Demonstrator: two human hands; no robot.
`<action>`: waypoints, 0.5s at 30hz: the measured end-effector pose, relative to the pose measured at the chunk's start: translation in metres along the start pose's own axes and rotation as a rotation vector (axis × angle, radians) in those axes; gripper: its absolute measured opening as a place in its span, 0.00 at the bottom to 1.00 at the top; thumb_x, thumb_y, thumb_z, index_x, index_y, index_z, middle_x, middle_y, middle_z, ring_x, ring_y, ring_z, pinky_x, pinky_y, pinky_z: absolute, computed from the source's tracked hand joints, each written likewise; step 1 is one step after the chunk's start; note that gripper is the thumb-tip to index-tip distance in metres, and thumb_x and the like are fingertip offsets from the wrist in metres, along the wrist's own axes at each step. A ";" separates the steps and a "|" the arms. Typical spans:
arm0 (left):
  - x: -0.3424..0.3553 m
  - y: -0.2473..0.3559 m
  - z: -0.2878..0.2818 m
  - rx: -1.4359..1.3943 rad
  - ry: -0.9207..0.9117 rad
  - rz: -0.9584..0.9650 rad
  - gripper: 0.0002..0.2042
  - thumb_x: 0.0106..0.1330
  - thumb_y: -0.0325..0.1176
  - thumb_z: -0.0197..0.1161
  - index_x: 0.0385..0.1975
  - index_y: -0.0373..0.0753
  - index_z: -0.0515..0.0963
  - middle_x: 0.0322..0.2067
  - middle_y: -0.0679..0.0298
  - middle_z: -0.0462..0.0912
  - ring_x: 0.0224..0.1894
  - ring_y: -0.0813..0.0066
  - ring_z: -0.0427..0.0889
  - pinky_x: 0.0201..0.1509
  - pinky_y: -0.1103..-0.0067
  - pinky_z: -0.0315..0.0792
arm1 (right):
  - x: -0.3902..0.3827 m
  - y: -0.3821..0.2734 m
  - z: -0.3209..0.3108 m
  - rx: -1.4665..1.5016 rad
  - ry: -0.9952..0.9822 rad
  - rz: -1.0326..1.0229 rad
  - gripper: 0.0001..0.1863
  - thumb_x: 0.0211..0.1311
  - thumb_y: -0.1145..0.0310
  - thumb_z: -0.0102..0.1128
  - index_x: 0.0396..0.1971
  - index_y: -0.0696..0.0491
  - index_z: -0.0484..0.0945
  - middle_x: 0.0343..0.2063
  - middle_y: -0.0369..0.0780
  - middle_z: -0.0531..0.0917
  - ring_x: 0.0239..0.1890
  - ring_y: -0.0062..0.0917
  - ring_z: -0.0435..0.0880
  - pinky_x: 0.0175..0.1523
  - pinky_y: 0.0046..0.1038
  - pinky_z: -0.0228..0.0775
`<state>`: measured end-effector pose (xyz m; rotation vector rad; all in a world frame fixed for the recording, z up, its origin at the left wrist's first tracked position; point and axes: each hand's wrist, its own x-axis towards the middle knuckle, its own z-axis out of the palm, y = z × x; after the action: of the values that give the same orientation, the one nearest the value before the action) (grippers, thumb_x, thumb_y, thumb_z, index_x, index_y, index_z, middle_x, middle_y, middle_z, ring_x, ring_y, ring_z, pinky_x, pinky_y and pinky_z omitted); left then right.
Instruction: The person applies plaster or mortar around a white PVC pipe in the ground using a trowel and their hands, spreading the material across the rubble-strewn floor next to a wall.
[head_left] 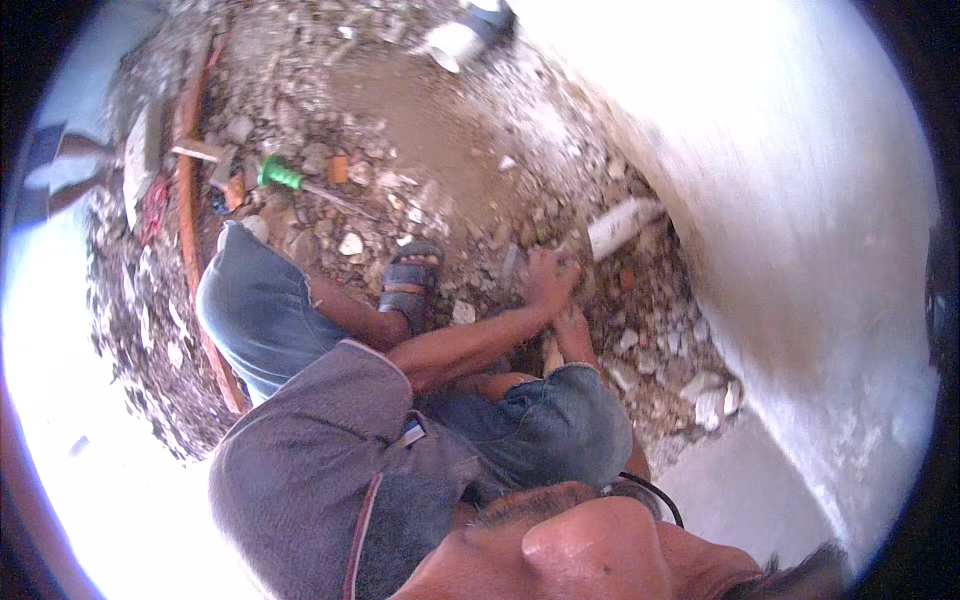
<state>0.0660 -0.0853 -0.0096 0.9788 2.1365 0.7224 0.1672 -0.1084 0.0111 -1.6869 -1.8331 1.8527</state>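
Observation:
My left hand (550, 283) reaches low over the rubble, with its fingers curled down around a greyish lump that I cannot make out. My right hand (573, 327) is close beside it, just nearer to me, and partly covered by the left. Its fingers are hidden. A short white pipe (625, 227) lies slanted on the ground, its near end right beyond my hands. Farther left, a screwdriver-like tool with a green handle (280, 174) and a long metal shaft lies on the stones, out of reach of both hands.
A white wall (790, 190) rises along the right. Another pipe piece (465, 40), white and grey, lies at the far end. A long reddish-brown bar (188, 200) runs along the left. Another person's bare legs (82, 165) show at the far left. My sandalled foot (410, 285) rests on the rubble.

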 end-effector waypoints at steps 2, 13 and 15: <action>0.088 0.021 -0.083 0.067 0.029 -0.223 0.24 0.57 0.53 0.54 0.45 0.40 0.73 0.51 0.51 0.66 0.55 0.49 0.64 0.59 0.57 0.56 | 0.062 -0.108 0.001 0.092 -0.022 -0.205 0.28 0.63 0.50 0.44 0.53 0.59 0.66 0.48 0.53 0.72 0.50 0.42 0.71 0.57 0.38 0.58; 0.264 0.093 -0.454 -0.280 1.148 0.228 0.33 0.61 0.51 0.52 0.62 0.37 0.55 0.61 0.46 0.54 0.61 0.51 0.58 0.64 0.63 0.52 | 0.145 -0.396 -0.019 0.040 -0.088 -0.518 0.28 0.54 0.58 0.54 0.49 0.63 0.66 0.34 0.52 0.78 0.30 0.37 0.80 0.37 0.35 0.72; 0.251 0.059 -0.386 -0.401 0.975 0.102 0.29 0.62 0.44 0.54 0.58 0.32 0.57 0.57 0.45 0.60 0.58 0.51 0.61 0.61 0.64 0.56 | 0.129 -0.323 -0.036 -0.016 -0.081 -0.499 0.38 0.56 0.52 0.55 0.58 0.63 0.57 0.42 0.54 0.76 0.41 0.39 0.78 0.48 0.36 0.69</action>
<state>-0.3240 0.0706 0.1866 0.5481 2.5402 1.8822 -0.0614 0.0993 0.1750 -1.0318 -2.0579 1.7084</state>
